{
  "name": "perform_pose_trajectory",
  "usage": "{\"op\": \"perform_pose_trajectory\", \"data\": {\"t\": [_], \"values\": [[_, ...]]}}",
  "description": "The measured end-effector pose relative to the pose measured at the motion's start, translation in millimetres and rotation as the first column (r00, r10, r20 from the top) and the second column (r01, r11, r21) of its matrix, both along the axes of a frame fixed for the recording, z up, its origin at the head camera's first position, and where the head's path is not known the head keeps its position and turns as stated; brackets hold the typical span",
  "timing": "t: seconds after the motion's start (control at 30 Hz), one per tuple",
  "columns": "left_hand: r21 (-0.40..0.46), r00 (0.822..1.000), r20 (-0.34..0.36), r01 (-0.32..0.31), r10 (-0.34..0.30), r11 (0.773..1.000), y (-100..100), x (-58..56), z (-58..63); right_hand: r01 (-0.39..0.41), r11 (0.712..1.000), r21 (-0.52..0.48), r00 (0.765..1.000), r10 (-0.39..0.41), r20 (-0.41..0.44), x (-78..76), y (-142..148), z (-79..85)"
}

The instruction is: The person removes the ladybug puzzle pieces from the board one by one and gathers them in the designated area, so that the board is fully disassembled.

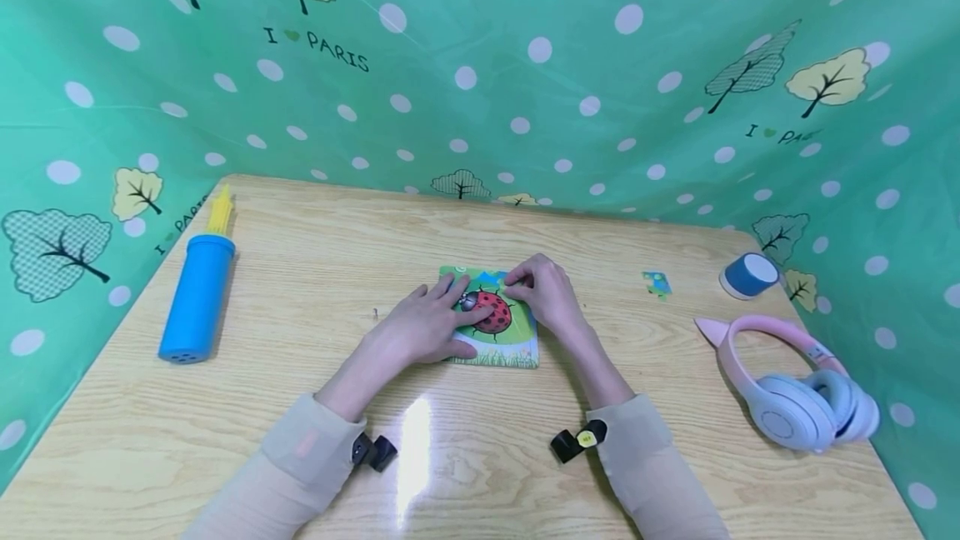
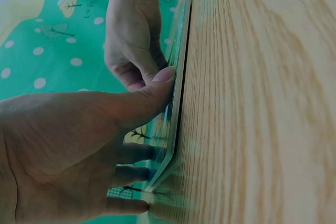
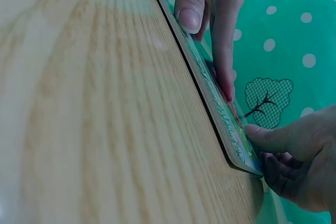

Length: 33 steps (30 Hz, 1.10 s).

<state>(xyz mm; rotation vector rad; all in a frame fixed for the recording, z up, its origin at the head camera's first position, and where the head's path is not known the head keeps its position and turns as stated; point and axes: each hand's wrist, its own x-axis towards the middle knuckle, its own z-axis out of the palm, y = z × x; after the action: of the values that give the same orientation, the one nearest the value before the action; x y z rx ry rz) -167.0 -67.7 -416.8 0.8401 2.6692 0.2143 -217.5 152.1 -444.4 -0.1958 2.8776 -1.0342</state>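
A square ladybug jigsaw puzzle (image 1: pixel 498 355) lies flat on the wooden table, its red ladybug in the middle, with a green background and a grassy strip along the near edge. My left hand (image 1: pixel 431 325) rests on its left side, fingers spread over the picture and thumb by the near left edge. At the upper right part of the puzzle, my right hand (image 1: pixel 546 290) pinches a small piece between thumb and curled forefinger; the fingers hide most of it. In the right wrist view, the right thumb (image 3: pixel 268 136) lies low against the board's surface.
A loose blue-and-green puzzle piece (image 1: pixel 657 283) lies to the right. Beyond it stand a blue-and-white cylinder (image 1: pixel 750 275) and pink-and-blue headphones (image 1: pixel 795 407). At far left lies a blue hand pump (image 1: pixel 198 298) with a yellow nozzle. A green patterned curtain (image 1: pixel 525 90) borders the table.
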Motion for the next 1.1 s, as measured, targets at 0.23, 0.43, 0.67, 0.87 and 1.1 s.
{"op": "perform_pose_trajectory", "data": {"t": [0.23,0.43,0.67,0.87,1.1], "values": [[-0.003,1.0,0.001,0.002,-0.002,1.0,0.2,0.0,-0.6,0.002,1.0,-0.001,1.0,-0.002,0.016,-0.4,0.7,1.2],[-0.004,1.0,0.004,-0.004,0.004,1.0,0.2,-0.5,-0.8,0.026,1.0,-0.017,0.998,-0.025,0.05,-0.9,0.0,3.9],[-0.004,1.0,0.001,0.0,0.0,1.0,0.3,0.5,-0.2,0.039,0.999,-0.035,0.998,-0.037,0.055,-1.0,-0.6,1.5],[0.004,1.0,0.007,-0.002,0.002,1.0,0.6,0.1,-0.8,0.028,0.998,-0.053,0.998,-0.025,0.057,-0.7,1.0,2.5],[0.009,1.0,0.005,-0.005,0.005,1.0,0.1,0.1,-1.2,-0.006,0.997,-0.08,0.999,0.008,0.033,-0.5,1.8,3.9]]}}
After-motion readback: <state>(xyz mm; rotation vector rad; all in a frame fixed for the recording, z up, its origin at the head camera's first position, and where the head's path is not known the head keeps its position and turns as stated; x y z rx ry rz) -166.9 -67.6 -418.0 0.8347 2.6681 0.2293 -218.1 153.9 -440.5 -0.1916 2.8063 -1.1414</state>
